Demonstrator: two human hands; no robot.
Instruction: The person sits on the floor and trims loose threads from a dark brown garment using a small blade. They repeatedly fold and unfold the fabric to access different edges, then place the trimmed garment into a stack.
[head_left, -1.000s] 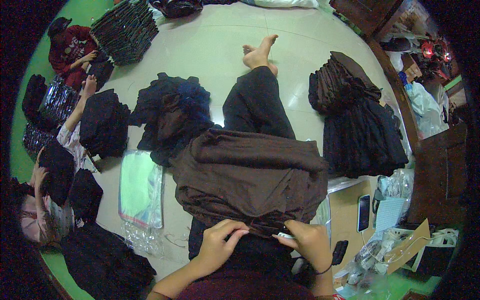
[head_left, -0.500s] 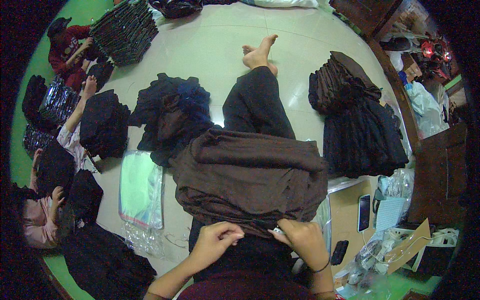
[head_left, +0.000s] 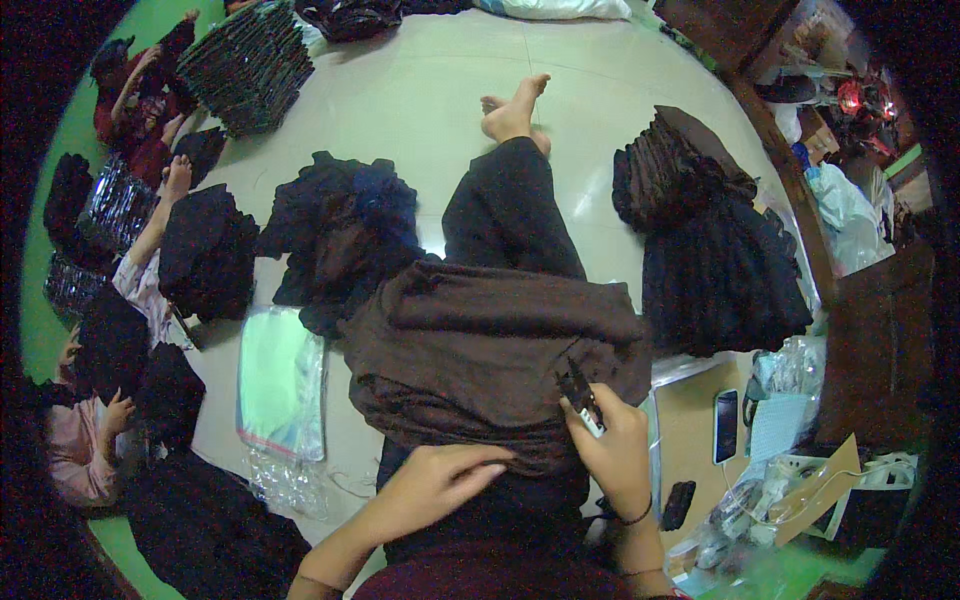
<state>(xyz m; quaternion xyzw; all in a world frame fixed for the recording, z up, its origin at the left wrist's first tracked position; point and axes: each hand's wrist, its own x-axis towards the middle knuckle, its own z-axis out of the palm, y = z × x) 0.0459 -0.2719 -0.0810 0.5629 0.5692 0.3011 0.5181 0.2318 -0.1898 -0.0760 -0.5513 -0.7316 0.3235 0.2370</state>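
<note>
Fingers (head_left: 611, 409) around one black tool (head_left: 575, 384)

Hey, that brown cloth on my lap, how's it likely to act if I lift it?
The brown cloth looks floppy: it lies in soft creases with a rounded fold, so it would probably droop and lose its shape. Its wide, bunched bulk suggests some weight. Its dull surface hints that it shouldn't be very slippery.
</note>
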